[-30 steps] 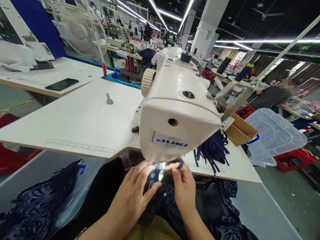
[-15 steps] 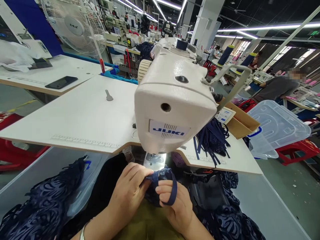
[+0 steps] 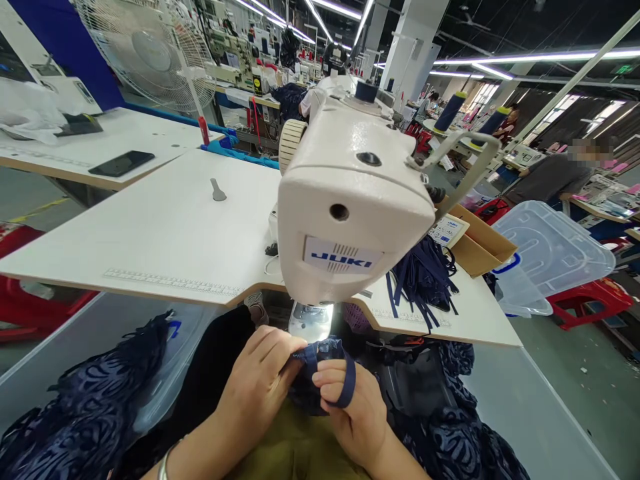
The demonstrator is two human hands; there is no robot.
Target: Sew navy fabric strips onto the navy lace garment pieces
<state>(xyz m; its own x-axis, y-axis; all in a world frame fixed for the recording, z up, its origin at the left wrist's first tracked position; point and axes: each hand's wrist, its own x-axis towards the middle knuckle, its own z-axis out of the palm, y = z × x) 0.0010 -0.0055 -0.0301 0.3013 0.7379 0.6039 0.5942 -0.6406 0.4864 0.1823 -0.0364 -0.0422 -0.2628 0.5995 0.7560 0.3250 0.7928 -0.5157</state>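
Note:
My left hand point(image 3: 260, 377) pinches the edge of a dark navy lace garment point(image 3: 327, 347) between thumb and fingers. My right hand point(image 3: 355, 417) is closed on the same piece, and a narrow navy strap point(image 3: 349, 383) loops over its fingers. Both hands are close together over my lap, just this side of the lit bed point(image 3: 310, 322) of a white JUKI sewing machine point(image 3: 345, 220). The machine head hides the needle and presser foot. Most of the garment hangs below the hands, partly covered by them.
A bundle of navy straps point(image 3: 425, 277) lies right of the machine, near a cardboard box point(image 3: 477, 243). Dark lace pieces fill bins at left point(image 3: 95, 393) and right point(image 3: 455, 427). On the white table point(image 3: 165, 227) lies a small grey metal plate point(image 3: 217, 191). A phone point(image 3: 123, 163) rests further left.
Both hands have drawn the garment back from under the machine head toward my lap, uncovering the lit bed. The strap now loops round the right fingers. Over the last half second the hands hardly move.

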